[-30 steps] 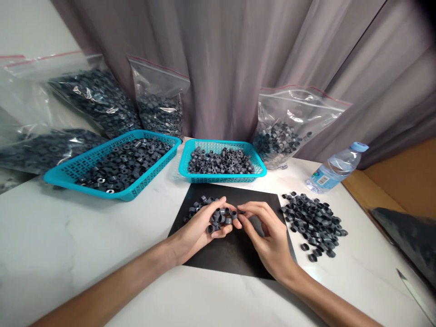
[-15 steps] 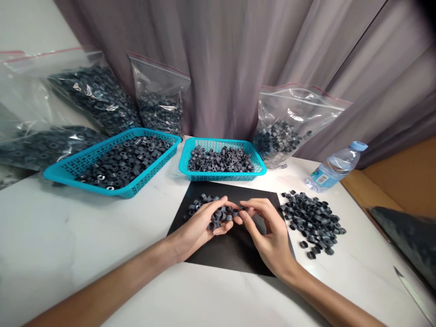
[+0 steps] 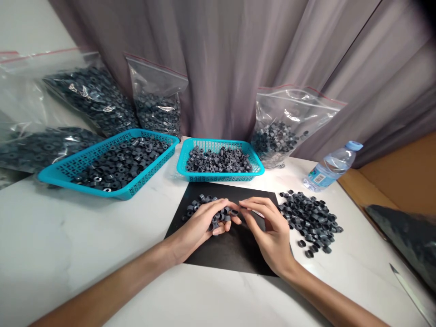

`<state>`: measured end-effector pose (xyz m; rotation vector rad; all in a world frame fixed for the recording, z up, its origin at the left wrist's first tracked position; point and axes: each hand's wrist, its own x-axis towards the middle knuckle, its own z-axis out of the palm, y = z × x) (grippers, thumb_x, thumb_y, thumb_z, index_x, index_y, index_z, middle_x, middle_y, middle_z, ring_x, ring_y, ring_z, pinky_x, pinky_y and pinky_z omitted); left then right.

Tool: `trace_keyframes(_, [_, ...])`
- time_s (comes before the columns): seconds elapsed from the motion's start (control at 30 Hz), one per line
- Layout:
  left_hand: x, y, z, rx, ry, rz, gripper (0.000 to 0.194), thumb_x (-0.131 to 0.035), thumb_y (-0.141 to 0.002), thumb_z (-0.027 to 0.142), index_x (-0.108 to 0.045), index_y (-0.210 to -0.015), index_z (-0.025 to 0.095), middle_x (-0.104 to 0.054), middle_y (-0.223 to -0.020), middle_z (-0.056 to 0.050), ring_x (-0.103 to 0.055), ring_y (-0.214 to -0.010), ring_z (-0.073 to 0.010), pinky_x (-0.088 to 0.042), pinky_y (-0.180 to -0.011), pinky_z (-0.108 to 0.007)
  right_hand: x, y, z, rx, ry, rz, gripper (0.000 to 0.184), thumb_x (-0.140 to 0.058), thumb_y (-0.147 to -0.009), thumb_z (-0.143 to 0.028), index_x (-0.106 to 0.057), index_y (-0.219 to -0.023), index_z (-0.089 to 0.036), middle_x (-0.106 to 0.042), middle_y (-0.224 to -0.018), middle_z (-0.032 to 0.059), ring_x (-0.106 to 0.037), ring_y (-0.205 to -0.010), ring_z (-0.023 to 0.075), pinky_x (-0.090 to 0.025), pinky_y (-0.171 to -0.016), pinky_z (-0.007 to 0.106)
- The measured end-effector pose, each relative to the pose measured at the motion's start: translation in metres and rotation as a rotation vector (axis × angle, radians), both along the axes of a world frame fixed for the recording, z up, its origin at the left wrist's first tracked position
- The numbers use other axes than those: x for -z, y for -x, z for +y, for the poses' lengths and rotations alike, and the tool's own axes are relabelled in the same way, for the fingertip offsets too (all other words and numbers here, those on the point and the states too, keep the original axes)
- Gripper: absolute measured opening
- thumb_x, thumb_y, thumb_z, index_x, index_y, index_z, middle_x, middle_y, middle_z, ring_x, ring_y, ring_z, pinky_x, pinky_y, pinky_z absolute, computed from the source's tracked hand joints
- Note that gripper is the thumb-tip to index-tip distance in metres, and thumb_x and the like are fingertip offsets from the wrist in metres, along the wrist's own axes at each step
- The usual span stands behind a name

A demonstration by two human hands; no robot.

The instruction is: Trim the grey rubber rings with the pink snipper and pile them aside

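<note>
My left hand (image 3: 204,220) is cupped around several small dark grey plastic rings (image 3: 223,214), which lie in the palm and against the curled fingers. Thumb and fingertips of my right hand (image 3: 269,227) are pinched together just beside the left fingertips. Something dark and tiny shows at that pinch, too small to make out, and a pale sliver is visible under the right fingers. Both hands are above a black mat (image 3: 221,254). Behind the left hand, a heap of similar rings (image 3: 197,202) rests on the mat, partly hidden.
Right of the mat lies a loose pile of rings (image 3: 311,220). Two blue baskets of rings, one left (image 3: 127,193) and one centre (image 3: 221,177), stand behind. Zip bags (image 3: 158,106) of parts line the curtain. A water bottle (image 3: 332,168) and a pointed blade (image 3: 408,290) are at right.
My right fingertips have drawn slightly away from the rings in my left hand, and the dark ring between them shows less. The pale sliver has come into sight. The view has shifted slightly.
</note>
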<state>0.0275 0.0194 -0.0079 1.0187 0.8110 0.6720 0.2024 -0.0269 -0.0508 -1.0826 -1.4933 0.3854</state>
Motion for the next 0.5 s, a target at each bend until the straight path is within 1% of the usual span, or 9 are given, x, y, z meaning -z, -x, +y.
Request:
trace_keyframes(0.1, [-0.0005,0.0002,-0.0005,0.0,-0.052,0.081,0.031,-0.055,-0.093,0.041,-0.071,-0.095,0.015,-0.069,-0.079,-0.006,-0.043,-0.058,-0.0107,-0.028,-0.057,-0.027,-0.0004,-0.0008,-0.0007,-0.016,-0.002,-0.011,0.025,-0.06,-0.095,-0.017,-0.07,-0.115,-0.028,-0.068,-0.109,0.0071,-0.063,-0.103,0.0228,-0.053,-0.089,0.041])
trace_keyframes(0.23, [-0.0006,0.001,-0.0009,0.046,-0.137,0.154,0.032,-0.055,-0.094,0.045,-0.068,-0.09,0.016,-0.067,-0.08,-0.003,-0.048,-0.064,-0.0116,-0.031,-0.057,-0.026,-0.0019,-0.0016,-0.0011,-0.069,-0.014,-0.065,0.03,-0.058,-0.096,-0.015,-0.067,-0.12,-0.029,-0.071,-0.108,0.0057,-0.062,-0.103,0.0227,-0.052,-0.09,0.043])
trace_keyframes(0.4, [-0.0012,0.001,-0.0019,0.074,-0.161,0.184,0.034,-0.052,-0.095,0.048,-0.067,-0.094,0.017,-0.065,-0.081,-0.002,-0.048,-0.066,-0.0113,-0.034,-0.06,-0.025,-0.0003,0.0008,-0.0013,-0.142,0.108,0.103,0.032,-0.058,-0.097,-0.02,-0.059,-0.128,-0.027,-0.07,-0.114,0.0063,-0.066,-0.105,0.0203,-0.054,-0.094,0.04])
trace_keyframes(0.5, [-0.0011,0.0009,-0.003,0.091,-0.163,0.199,0.034,-0.052,-0.095,0.048,-0.065,-0.093,0.017,-0.065,-0.082,-0.002,-0.048,-0.067,-0.0115,-0.036,-0.062,-0.025,0.0003,0.0027,-0.0006,-0.179,0.15,0.216,0.039,-0.06,-0.097,-0.023,-0.052,-0.134,-0.026,-0.071,-0.114,0.0067,-0.068,-0.105,0.0199,-0.055,-0.097,0.041])
